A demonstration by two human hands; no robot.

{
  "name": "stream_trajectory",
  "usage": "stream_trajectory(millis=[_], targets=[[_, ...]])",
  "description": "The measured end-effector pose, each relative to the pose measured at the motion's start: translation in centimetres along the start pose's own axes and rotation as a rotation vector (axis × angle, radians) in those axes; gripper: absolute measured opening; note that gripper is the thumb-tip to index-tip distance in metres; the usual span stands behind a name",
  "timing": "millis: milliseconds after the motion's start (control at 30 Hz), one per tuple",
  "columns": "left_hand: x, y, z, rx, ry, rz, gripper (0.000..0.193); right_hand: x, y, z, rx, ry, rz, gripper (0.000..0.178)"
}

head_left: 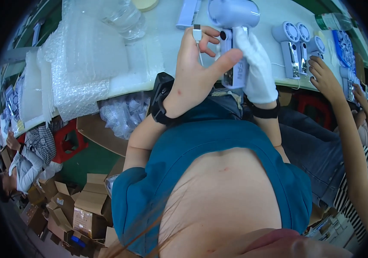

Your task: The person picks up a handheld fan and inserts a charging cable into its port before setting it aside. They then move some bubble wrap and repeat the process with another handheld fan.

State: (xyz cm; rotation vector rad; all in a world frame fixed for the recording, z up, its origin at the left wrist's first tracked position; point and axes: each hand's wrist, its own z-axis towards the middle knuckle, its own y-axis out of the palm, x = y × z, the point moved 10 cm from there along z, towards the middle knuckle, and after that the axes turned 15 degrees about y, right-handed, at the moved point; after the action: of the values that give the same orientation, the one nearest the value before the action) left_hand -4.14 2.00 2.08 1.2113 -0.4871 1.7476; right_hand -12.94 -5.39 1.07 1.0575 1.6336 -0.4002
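A lavender handheld fan (234,13) stands upright before me at the table edge, its shiny-fronted handle toward me. My right hand (257,69), in a white glove, is closed around the handle from the right. On the other side, my bare left hand (192,71) has its thumb across the handle's front and its fingers curled. A white USB cable (197,34) runs through the left hand, its plug sticking up by the index finger. What the curled left fingertips touch is partly hidden.
Bubble-wrap bags (80,64) are stacked at the left, near a clear plastic container (128,21). More fans (289,47) stand at the right, where a co-worker's hand (323,77) reaches in. A lavender part (188,15) lies behind. Open cardboard boxes (91,210) sit on the floor.
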Motion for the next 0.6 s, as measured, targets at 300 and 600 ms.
stream_trajectory(millis=[300,600], targets=[[-1.4,0.2,0.2,0.030,-0.165,-0.173,0.037,0.6,0.6,-2.1,-0.193,0.163,0.089,0.045],[-2.6,0.1,0.0,0.074,-0.216,-0.319,0.027,1.0,1.6,-3.1,-0.294,0.211,0.125,0.046]])
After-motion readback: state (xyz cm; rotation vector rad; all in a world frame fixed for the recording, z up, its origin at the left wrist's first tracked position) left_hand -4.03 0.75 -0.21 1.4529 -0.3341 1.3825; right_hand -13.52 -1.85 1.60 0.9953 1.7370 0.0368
